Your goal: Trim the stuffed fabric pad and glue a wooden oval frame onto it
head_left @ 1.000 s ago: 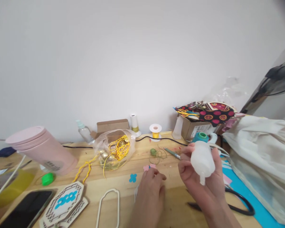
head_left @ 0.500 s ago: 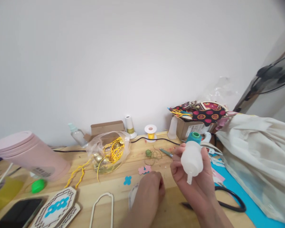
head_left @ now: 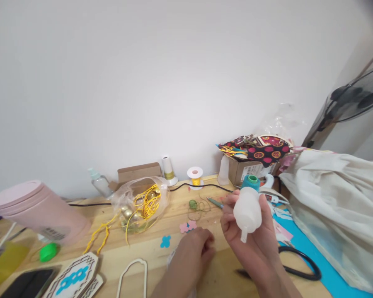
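As the right hand (head_left: 256,244) grips a white squeeze bottle (head_left: 248,209), its fingers and thumb closed around the sides, the nozzle tilts down toward the wearer in the head camera's view. The bottle is held above a wooden table (head_left: 225,265), with a teal spool (head_left: 250,182) just behind it and a pen (head_left: 215,202) to the left of the grip. The left hand (head_left: 194,256) lies low, left of the bottle, its fingers curled and partly hidden; whether it holds anything cannot be told. Just beyond its knuckles are pink cutouts (head_left: 187,226), with a blue cutout (head_left: 165,241) to their left and a pale frame (head_left: 145,273) nearer the wearer. Scissors (head_left: 311,265) lie partly behind the right wrist, their black handle reaching over a blue sheet (head_left: 326,260). Farther right of the grip sits a cream cloth bag (head_left: 338,198); behind the spool, a carton (head_left: 238,170) supports patterned fabric (head_left: 269,154).
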### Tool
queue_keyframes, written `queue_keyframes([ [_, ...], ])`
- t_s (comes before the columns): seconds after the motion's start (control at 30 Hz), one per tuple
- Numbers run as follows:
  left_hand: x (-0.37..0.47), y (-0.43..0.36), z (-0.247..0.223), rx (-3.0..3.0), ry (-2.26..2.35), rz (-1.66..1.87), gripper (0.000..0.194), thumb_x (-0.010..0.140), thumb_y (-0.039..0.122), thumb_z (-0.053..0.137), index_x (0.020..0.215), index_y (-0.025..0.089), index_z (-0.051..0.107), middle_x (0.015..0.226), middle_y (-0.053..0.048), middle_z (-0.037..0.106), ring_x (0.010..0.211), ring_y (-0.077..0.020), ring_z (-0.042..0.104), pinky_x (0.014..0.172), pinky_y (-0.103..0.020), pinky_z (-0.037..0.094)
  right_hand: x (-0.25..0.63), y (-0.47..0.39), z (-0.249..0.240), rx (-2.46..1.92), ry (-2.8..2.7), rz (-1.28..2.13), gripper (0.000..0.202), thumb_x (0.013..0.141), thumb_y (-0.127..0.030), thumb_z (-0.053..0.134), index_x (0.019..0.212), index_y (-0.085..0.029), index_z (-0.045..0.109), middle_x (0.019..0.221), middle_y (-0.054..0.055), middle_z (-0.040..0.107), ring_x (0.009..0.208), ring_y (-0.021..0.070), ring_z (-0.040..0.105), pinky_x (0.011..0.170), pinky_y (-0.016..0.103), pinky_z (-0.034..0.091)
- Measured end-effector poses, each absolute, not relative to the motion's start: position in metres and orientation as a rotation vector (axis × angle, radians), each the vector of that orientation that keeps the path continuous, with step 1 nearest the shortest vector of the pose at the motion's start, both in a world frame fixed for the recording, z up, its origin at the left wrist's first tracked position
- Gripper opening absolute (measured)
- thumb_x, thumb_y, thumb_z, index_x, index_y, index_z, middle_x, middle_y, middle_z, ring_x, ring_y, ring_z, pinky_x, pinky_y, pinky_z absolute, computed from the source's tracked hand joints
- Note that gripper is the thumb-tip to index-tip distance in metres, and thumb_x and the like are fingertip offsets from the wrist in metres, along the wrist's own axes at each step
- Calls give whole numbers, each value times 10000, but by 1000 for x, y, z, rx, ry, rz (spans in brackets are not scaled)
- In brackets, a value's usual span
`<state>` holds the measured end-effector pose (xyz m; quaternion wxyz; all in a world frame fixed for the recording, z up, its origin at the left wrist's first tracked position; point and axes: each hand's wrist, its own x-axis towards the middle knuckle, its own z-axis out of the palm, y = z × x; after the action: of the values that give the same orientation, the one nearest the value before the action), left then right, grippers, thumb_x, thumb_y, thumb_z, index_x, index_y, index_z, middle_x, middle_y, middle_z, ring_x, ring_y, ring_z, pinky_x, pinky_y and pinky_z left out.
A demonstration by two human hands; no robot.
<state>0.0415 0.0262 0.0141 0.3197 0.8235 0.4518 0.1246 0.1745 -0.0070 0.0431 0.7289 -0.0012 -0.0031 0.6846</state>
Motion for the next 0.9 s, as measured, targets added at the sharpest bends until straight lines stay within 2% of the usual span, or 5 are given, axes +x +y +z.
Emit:
queue_keyframes([
  [0.2,47,30,13,2153,1196,266,214,619,75,401,667,157,592,567,17,536,548,-133,481,496,-214,303,175,-7,44,-44,-22,1497,281,744,-420,573,893,-184,546,759,-14,582,618,70,535,546,179,461],
  [0.4,46,33,14,2152,1221,269,238,620,52,389,682,152,596,566,16,532,527,-126,468,481,-209,298,178,-6,42,-16,12,1508,277,745,-412,574,899,-183,546,761,-17,583,623,70,545,577,185,469],
  [0.7,68,19,16,2167,1101,507,278,842,223,346,774,179,612,677,-18,626,664,-177,572,581,-270,424,178,-9,47,20,41,1494,266,751,-400,556,901,-182,529,747,-11,547,572,68,509,530,188,471],
  [0.8,94,21,11,2245,1058,638,234,864,264,380,873,220,610,876,-39,642,794,-184,582,669,-308,467,182,-9,48,34,43,1474,273,743,-407,561,904,-188,532,761,-3,542,592,74,519,543,195,479],
  [0.9,113,27,2,2261,1081,670,193,851,272,438,998,239,559,1092,-56,566,886,-174,560,744,-362,477,187,-8,49,31,33,1427,280,737,-420,561,906,-198,534,764,1,536,613,84,530,537,202,480],
])
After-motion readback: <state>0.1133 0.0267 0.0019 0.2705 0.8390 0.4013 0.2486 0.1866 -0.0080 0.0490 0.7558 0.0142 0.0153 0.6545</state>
